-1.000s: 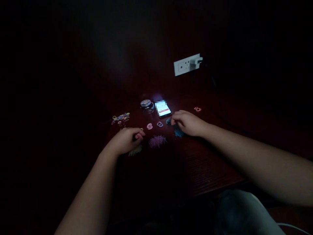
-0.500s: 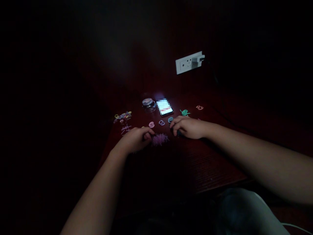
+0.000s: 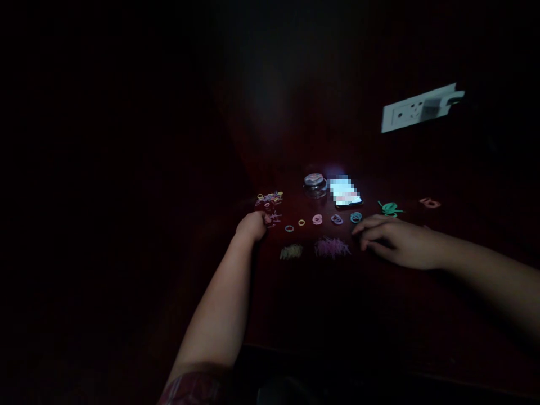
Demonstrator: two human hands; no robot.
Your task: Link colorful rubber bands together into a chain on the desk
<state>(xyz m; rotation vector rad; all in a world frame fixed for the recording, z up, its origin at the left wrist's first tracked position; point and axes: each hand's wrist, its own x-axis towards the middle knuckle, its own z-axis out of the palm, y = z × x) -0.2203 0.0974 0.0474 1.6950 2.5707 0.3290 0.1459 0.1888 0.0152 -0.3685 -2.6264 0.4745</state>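
Note:
My left hand (image 3: 253, 226) reaches to the far left of the dark table, its fingers curled together at a few small purple elastic bands (image 3: 275, 216). Whatever is between its fingertips is hidden. My right hand (image 3: 390, 242) rests on the table at the right, fingers bent and apart, with nothing visible in it. Just beyond its fingertips lie blue bands (image 3: 356, 217). A purple pile of thin bands (image 3: 332, 247) and a yellowish pile (image 3: 291, 251) sit between the hands. Behind them runs a row of purple bands (image 3: 336, 219), pink bands (image 3: 317, 219), a yellow band (image 3: 301, 223) and a bluish band (image 3: 289, 228).
A mixed heap of bands (image 3: 270, 197) lies at the back left. A lidded clear jar (image 3: 315, 185) stands beside a lit phone (image 3: 345, 191). Green bands (image 3: 390, 208) and orange bands (image 3: 430, 203) lie farther right. A wall socket (image 3: 415, 109) holds a plug.
My left hand has moved from beside the purple pile to the purple bands farther left, uncovering the yellowish pile. My right hand has loosened a little. The view has turned left.

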